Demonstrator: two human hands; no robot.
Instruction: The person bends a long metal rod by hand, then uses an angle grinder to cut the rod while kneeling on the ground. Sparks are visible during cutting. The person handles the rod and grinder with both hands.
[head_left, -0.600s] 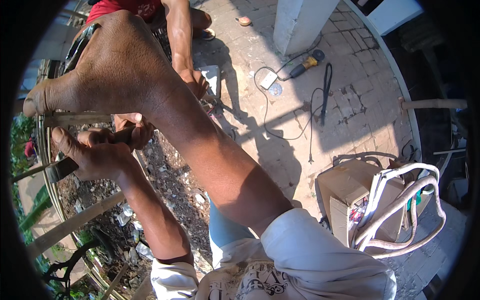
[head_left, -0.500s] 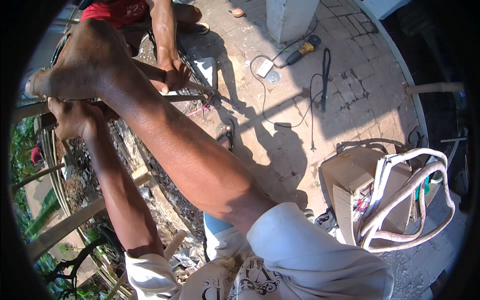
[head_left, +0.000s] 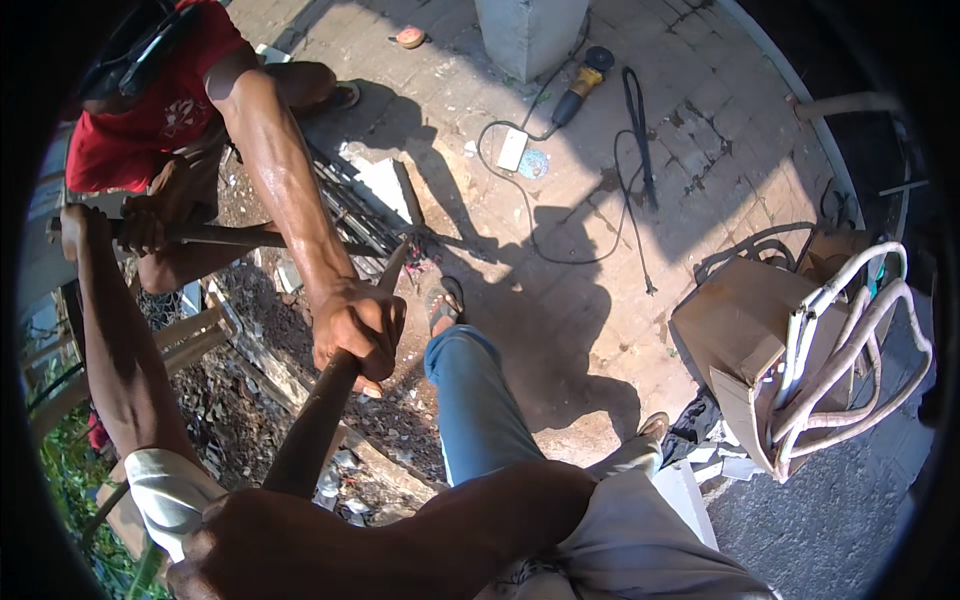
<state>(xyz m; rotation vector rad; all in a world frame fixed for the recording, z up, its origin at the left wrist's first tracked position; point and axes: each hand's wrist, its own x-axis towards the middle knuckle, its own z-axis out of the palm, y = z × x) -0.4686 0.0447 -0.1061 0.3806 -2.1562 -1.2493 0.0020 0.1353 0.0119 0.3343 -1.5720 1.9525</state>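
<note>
My left hand (head_left: 85, 228) grips a dark horizontal bar (head_left: 200, 232) at the left. A co-worker in red (head_left: 135, 155) has one hand (head_left: 140, 225) on that bar and the other (head_left: 355, 330) wrapped round an upright-slanting pole (head_left: 315, 420). My right hand (head_left: 215, 540) is low at the bottom left, its fingers hidden, and my bent forearm crosses the pole’s lower part.
Rubble and boards (head_left: 250, 430) lie beneath us. On the paving are a bundle of rods (head_left: 355, 215), an angle grinder (head_left: 580, 85), cords and a white block (head_left: 511, 150). A pillar (head_left: 530, 30) stands behind; a cardboard box with hoses (head_left: 735, 330) is at right.
My right arm has swung down and back from the upper left to the bottom edge. My left hand stays high. The co-worker’s arm has come down and toward me onto the pole.
</note>
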